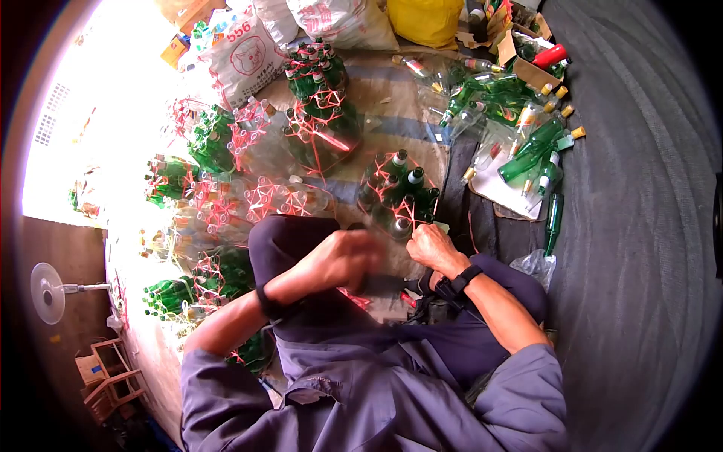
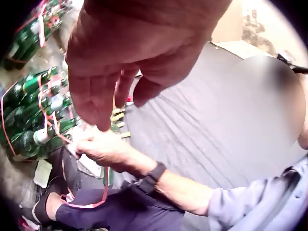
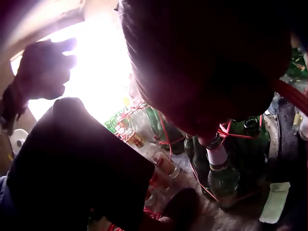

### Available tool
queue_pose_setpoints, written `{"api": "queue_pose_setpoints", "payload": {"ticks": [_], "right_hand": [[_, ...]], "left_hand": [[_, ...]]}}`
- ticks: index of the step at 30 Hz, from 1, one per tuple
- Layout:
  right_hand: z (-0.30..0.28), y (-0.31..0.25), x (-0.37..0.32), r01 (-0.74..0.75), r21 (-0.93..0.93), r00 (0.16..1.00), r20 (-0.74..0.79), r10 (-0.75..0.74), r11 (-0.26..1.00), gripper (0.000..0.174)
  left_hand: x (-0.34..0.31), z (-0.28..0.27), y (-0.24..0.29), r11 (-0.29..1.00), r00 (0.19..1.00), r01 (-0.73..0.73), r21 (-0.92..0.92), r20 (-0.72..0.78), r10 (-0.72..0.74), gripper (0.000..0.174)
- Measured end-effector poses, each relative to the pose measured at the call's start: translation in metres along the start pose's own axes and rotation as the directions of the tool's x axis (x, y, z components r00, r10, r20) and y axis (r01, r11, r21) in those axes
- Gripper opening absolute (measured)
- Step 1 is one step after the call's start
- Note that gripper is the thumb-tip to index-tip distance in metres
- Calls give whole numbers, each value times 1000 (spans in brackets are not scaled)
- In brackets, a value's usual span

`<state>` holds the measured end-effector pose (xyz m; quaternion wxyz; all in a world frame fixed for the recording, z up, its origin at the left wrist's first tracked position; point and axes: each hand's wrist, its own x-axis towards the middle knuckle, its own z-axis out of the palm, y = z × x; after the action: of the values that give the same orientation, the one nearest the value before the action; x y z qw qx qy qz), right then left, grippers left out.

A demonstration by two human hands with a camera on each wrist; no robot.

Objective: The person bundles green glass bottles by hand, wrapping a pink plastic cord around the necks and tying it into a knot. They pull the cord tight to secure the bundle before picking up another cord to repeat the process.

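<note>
A bundle of green glass bottles [image 1: 399,188], bound with pink plastic string [image 2: 44,106], stands upright in front of the crossed legs. My right hand [image 1: 433,247] is at the bundle's near edge, its fingers right at a bottle neck, gripping the string. A loose length of pink string [image 2: 106,185] hangs below that hand in the left wrist view. My left hand [image 1: 350,256], blurred in the head view, is raised over the lap, apart from the bundle. In the left wrist view its fingers are loosely bent, with nothing seen between them.
Several string-tied bundles of green and clear bottles [image 1: 263,197] stand to the left and ahead. Loose bottles [image 1: 531,147] lie at the right beside an open carton [image 1: 520,64]. White sacks [image 1: 245,60] and a yellow bag [image 1: 425,21] are at the back; a fan [image 1: 49,292] is far left.
</note>
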<state>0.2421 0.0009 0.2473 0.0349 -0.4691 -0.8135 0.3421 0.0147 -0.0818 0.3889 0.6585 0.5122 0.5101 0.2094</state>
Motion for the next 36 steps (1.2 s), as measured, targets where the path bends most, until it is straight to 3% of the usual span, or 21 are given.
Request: {"api": "queue_pose_setpoints", "payload": {"ticks": [2, 4, 5, 7, 8, 10, 13, 14, 15, 17, 18, 19, 21, 22, 25, 26, 27, 29, 31, 33, 36], "right_hand": [[-5, -6, -3, -29, -14, 1000, -5, 29, 999, 24], [-13, -16, -8, 18, 92, 998, -53, -13, 996, 25], [-8, -13, -5, 19, 90, 998, -59, -14, 996, 25], [10, 0, 5, -9, 38, 1000, -26, 10, 999, 26], [14, 0, 8, 5, 32, 1000, -20, -4, 999, 26], [9, -10, 8, 8, 35, 1000, -4, -8, 999, 26], [4, -19, 10, 13, 53, 1000, 11, -14, 999, 27], [1, -22, 10, 15, 66, 1000, 11, -15, 998, 27], [2, -23, 10, 17, 79, 1000, 12, -18, 997, 28], [20, -13, 14, 24, 36, 1000, 1, -24, 999, 21], [37, -4, 19, 126, -53, 991, -32, -128, 991, 18], [52, 7, 22, 224, -145, 970, -58, -234, 964, 14], [45, 1, 22, 279, -141, 956, -51, -289, 950, 13], [40, -2, 21, 335, -145, 938, -45, -344, 931, 11], [37, -13, 25, 457, -196, 887, 20, -462, 868, 19], [33, -19, 24, 495, -174, 860, -42, -508, 852, 18], [37, -22, 27, 494, -171, 861, -39, -507, 853, 18], [40, -30, 33, 483, -106, 856, -153, -494, 869, 18], [35, -36, 35, 504, -107, 856, -67, -512, 857, 18], [33, -41, 33, 190, 263, 982, -63, -180, 946, 19], [41, -35, 28, 130, 296, 991, -1, -135, 946, 20]], "left_hand": [[45, -6, -37, 994, 972, -109, -28, -213, 101, 42], [93, -19, -73, 979, 917, -190, -78, -369, 149, 47], [111, -25, -78, 978, 917, -195, -75, -369, 154, 47], [141, -37, -89, 986, 882, 50, -158, -456, -118, 45], [161, -46, -114, 986, 884, 49, -157, -453, -116, 45], [194, -58, -168, 962, 833, -170, 212, -490, 256, 37], [192, -44, -156, 985, 842, -134, 112, -511, 173, 30], [179, -29, -116, 978, 798, -110, -179, -602, -20, 26], [188, -27, -132, 977, 801, -101, -185, -598, -30, 26], [206, -28, -171, 974, 715, -178, 143, -661, 228, 28], [202, -30, -163, 985, 726, -48, 167, -672, 149, 35], [201, -30, -154, 985, 729, -40, 167, -669, 143, 35], [201, -26, -127, 973, 735, -149, -177, -678, -11, 41], [203, -29, -124, 983, 742, -87, -160, -669, -43, 40], [221, -46, -129, 984, 796, -163, -67, -598, 91, 58], [227, -52, -128, 967, 824, -234, -106, -550, 139, 55], [223, -51, -107, 958, 849, -190, -213, -525, 52, 58], [235, -63, -109, 954, 879, -166, -251, -475, 29, 65], [239, -73, -115, 952, 911, -192, -237, -403, 83, 69], [238, -74, -112, 921, 914, -181, -344, -405, 29, 62], [237, -76, -112, 950, 913, -168, -263, -406, 50, 58]]}}
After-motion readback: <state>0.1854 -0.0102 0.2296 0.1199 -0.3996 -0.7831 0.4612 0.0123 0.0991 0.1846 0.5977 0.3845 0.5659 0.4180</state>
